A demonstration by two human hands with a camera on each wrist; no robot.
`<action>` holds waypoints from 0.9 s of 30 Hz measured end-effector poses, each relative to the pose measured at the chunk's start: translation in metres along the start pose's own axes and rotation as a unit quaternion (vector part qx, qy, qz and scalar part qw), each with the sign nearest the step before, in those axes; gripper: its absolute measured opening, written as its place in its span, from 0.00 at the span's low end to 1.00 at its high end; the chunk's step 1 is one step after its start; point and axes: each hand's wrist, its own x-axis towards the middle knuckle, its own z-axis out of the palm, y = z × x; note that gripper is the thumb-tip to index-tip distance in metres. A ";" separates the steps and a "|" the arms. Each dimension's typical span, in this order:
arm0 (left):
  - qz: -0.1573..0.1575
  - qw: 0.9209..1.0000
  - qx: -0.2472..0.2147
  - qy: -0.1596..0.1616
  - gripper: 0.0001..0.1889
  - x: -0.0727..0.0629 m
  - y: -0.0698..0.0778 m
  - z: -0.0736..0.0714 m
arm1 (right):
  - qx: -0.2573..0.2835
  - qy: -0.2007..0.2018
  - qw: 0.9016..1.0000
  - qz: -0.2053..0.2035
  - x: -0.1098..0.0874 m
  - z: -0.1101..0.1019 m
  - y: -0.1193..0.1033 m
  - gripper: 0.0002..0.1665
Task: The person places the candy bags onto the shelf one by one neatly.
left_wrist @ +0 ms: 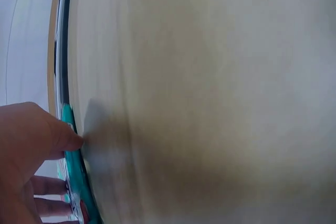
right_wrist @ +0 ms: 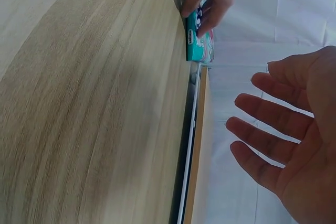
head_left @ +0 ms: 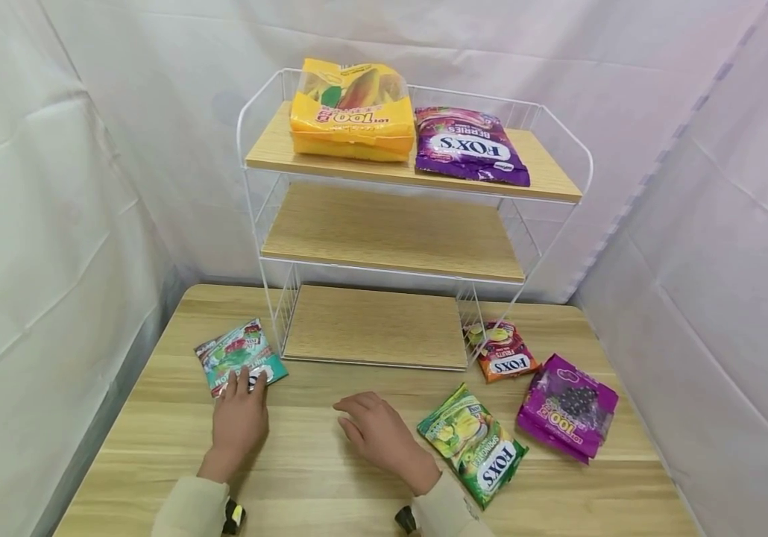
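My left hand (head_left: 239,418) rests its fingers on the near part of a teal candy bag (head_left: 236,354), which lies flat on the table at the left of the rack. In the left wrist view its thumb (left_wrist: 65,136) is at the bag's near edge, with the other fingers spread over the top. My right hand (head_left: 384,440) hovers in front of the rack, holding nothing. The right wrist view shows its fingers (right_wrist: 268,129) spread and slightly bent. Nearest to it is a green candy bag (head_left: 471,444), lying to its right.
A three-tier rack (head_left: 391,231) with wooden shelves stands at the back. Its top shelf bears a yellow candy bag (head_left: 350,119) and a purple Fox's bag (head_left: 467,145). On the table's right side lie an orange-red Fox's bag (head_left: 501,354) and another purple bag (head_left: 568,406). White cloth walls (head_left: 726,298) surround the table.
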 end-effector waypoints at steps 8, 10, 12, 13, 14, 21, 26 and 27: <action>0.005 1.000 0.026 0.010 0.22 -0.014 0.016 -0.001 | -0.005 -0.001 1.000 0.002 0.010 0.009 -0.005 0.16; 0.011 0.999 0.028 0.019 0.22 -0.018 0.019 0.000 | -0.007 -0.006 1.000 0.006 0.012 0.015 -0.005 0.17; 0.017 0.999 0.030 0.026 0.23 -0.023 0.023 0.001 | -0.012 -0.011 1.000 0.008 0.012 0.021 -0.006 0.17; 0.019 0.999 0.030 0.028 0.23 -0.025 0.024 0.001 | -0.017 -0.013 1.000 0.006 0.013 0.023 -0.006 0.17; 0.020 0.999 0.030 0.030 0.23 -0.027 0.026 0.002 | -0.021 -0.015 1.000 0.004 0.014 0.026 -0.007 0.17; 0.007 0.999 0.020 0.028 0.24 -0.043 0.037 0.003 | -0.052 -0.021 0.998 -0.014 0.024 0.040 -0.012 0.17; 0.021 0.998 0.028 0.047 0.24 -0.049 0.040 0.004 | -0.069 -0.026 0.997 -0.038 0.036 0.046 -0.017 0.17; 0.022 0.998 0.030 0.050 0.24 -0.049 0.040 0.005 | -0.077 -0.028 0.996 -0.044 0.039 0.047 -0.018 0.17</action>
